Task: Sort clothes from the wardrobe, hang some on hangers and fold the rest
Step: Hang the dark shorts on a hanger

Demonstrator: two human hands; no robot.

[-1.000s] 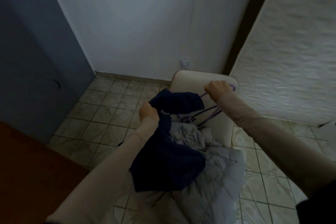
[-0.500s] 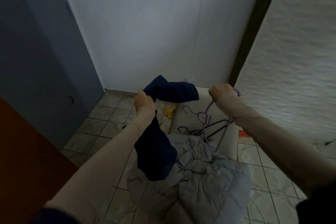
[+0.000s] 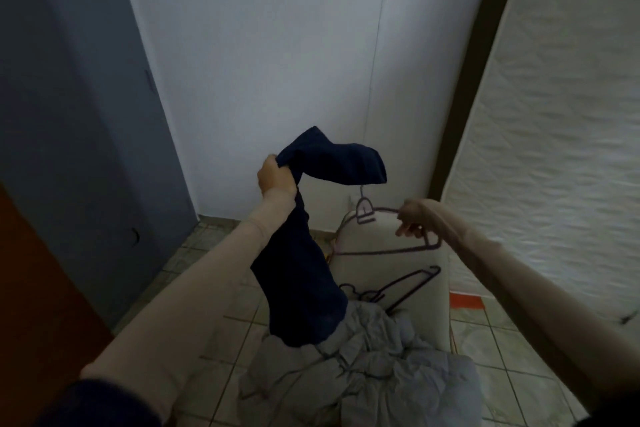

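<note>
Both arms are stretched out in front, in pale long sleeves. The left hand (image 3: 275,177) is raised with its fingers bunched tight round a fold of a dark blue garment (image 3: 304,253); one end flops over to the right above the fist, the rest hangs down along the forearm, and its bottom edge meets the grey quilted jacket (image 3: 374,367) heaped on the chair (image 3: 391,256).

The right hand (image 3: 412,220) sits lower and further right, fingers curled round the arm of a purple hanger (image 3: 384,246). The hanger is lifted clear of the seat, hook end pointing left toward the blue garment but not touching it. Another dark hanger (image 3: 398,288) lies on the seat just behind the jacket.

Hard to say what kind of garment the blue thing is, it's too scrunched and the room is dim. Can't really make out the right thumb. The chair's seat is mostly buried under the jacket. A white mattress (image 3: 561,135) leans against the wall on the right, cut off by the frame edge, and there's a grey door (image 3: 69,107) on the left.
</note>
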